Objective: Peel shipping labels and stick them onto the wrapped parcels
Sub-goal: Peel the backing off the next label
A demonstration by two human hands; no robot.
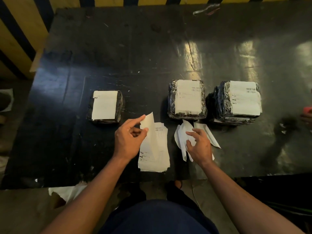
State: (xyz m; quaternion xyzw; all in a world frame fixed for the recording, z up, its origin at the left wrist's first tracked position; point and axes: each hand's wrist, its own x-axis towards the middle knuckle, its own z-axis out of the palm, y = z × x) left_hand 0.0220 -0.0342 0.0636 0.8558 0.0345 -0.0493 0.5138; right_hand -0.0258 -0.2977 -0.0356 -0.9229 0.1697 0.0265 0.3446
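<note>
Three black wrapped parcels sit in a row on the dark table (118, 48), each with a white label on top: a left parcel (105, 106), a middle parcel (187, 99) and a right parcel (239, 101). A stack of label sheets (156, 154) lies near the front edge. My left hand (129, 141) pinches one white label (148, 121) by its edge, lifted above the stack. My right hand (199, 146) hovers over a heap of peeled backing papers (181, 139), fingers loosely curled and touching them.
More backing strips (208, 134) lie right of the heap. White paper (67, 191) is on the floor below the table's front edge. A yellow and black striped wall (20, 31) runs behind and to the left. Something red (308, 110) shows at the right edge.
</note>
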